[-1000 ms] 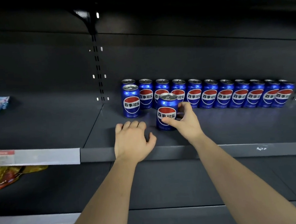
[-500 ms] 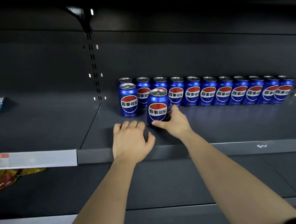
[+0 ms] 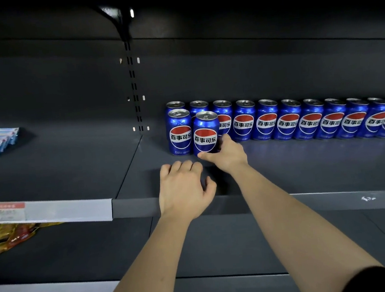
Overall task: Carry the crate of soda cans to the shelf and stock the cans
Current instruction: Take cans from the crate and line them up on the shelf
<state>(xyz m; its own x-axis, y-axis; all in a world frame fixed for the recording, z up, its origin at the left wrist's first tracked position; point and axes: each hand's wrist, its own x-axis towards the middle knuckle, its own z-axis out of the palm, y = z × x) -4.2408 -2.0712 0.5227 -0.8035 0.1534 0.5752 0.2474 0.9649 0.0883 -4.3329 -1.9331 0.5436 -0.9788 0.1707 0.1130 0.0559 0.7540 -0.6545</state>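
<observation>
The right hand [image 3: 229,155] holds a blue can [image 3: 205,134] standing on the dark shelf [image 3: 306,170], just in front of the long row of cans [image 3: 288,122] (all upright), while the left hand [image 3: 184,189] rests loose on the shelf, holding nothing.

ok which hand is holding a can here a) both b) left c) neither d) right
d: the right hand grips the front can low on its side, with the thumb at the can's base. The left hand rests on the shelf near its front edge and holds nothing.
</observation>
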